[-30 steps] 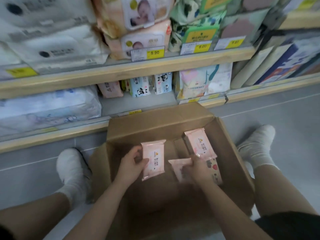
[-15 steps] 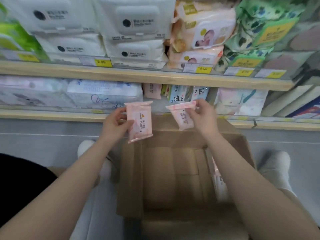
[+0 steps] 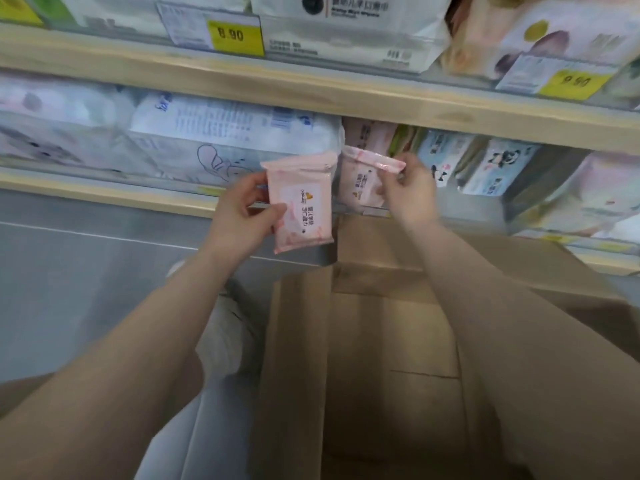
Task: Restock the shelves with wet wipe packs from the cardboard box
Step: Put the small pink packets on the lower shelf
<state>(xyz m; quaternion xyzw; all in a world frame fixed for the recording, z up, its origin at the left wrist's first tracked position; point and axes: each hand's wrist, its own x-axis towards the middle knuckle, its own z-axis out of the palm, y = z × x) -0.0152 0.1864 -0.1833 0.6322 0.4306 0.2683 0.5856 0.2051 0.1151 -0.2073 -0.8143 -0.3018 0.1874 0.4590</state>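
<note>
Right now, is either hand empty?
No, the left hand holds a pink wipe pack and the right hand pinches a second pink pack by its top edge.

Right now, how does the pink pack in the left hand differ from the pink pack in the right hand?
The left hand grips the left pack by its side, label facing the camera, in front of the shelf edge. The right hand pinches the right pack by its top seal, farther in, by the shelved pink packs. Both look alike.

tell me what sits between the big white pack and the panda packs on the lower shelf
In the head view, between the big white pack and the panda packs stand a pink pack and a partly hidden greenish item.
</note>
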